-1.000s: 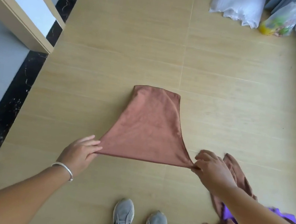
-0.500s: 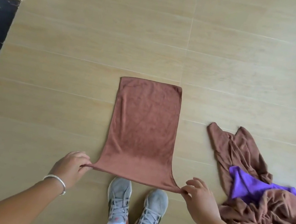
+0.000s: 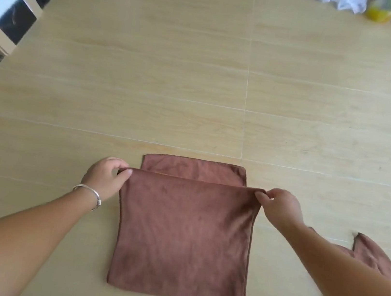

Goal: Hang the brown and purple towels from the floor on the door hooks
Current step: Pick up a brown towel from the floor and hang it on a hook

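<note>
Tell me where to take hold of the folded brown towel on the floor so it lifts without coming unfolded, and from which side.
Probably best to grip the folded brown towel at the two corners of its upper layer's far edge, where the left hand and right hand pinch it now. Come from the left and right sides, thumbs on top. That edge lies straight and stops short of the bottom layer's far edge, so it is easy to pinch.

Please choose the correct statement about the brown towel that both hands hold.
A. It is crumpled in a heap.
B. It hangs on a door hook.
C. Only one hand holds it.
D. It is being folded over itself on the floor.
D: the left hand and right hand each pinch a corner of the brown towel, its upper layer lying over a lower layer on the floor.
</note>
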